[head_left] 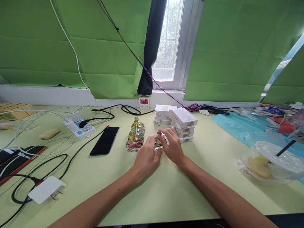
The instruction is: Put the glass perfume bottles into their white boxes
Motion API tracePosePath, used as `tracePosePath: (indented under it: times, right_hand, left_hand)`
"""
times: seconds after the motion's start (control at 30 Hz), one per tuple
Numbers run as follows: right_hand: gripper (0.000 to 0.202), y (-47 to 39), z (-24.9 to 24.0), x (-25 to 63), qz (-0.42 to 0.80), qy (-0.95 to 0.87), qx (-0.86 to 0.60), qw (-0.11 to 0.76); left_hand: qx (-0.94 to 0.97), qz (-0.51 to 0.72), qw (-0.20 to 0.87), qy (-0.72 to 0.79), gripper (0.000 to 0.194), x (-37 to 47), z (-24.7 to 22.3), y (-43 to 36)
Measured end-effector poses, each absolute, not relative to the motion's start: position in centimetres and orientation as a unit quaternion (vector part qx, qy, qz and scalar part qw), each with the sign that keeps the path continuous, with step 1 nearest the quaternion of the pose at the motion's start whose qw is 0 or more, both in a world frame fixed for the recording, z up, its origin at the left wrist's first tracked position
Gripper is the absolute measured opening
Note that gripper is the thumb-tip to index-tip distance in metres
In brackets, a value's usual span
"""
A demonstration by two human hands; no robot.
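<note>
Both bare hands were at the center of the frame, low over the pale green tabletop (142, 202), meeting at one small glass bottle (157, 144) that was mostly covered by fingers. Left hand (147, 156) was curled in from the lower left, thumb and fingers narrow around the bottle's near left side. Right hand (174, 146) came from the lower right, fingers bent and narrow about its shiny top; exact contact was partly hidden. Just left of the hands, glass bottles with gold caps (135, 144) stood in a row running away from the camera. Just behind the right hand, white boxes (185, 122) were stacked right of center. A dark phone (104, 141) lay left of center, a white power strip (79, 126) farther left, a white charger (47, 189) at lower left. Lidded plastic cup (273, 161) was at lower right, near a blue sheet (234, 125).
</note>
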State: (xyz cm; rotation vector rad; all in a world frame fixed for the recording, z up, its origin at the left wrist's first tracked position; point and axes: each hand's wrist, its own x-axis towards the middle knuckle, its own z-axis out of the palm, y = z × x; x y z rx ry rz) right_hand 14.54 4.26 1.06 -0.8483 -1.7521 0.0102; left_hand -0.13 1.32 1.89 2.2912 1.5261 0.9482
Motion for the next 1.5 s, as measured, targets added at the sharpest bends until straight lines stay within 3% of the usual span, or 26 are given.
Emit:
tracePosePath:
  times: [0.43, 1.03, 1.5]
  right_hand:
    - [0.020, 4.06, 0.98, 14.36, 0.009, -0.742, -0.360, 0.565]
    - [0.019, 4.26, 0.99, 14.40, 0.002, -0.748, -0.356, 0.560]
    - [0.024, 4.05, 1.26, 14.43, 0.013, -0.751, -0.343, 0.564]
  left_hand:
    - [0.779, 0.317, 0.122, 0.527, 0.043, -0.06, 2.19, 1.09]
    - [0.783, 0.325, 0.116, 0.517, 0.030, -0.08, 2.00, 1.31]
    - [0.784, 0.327, 0.108, 0.517, 0.033, -0.11, 1.70, 1.39]
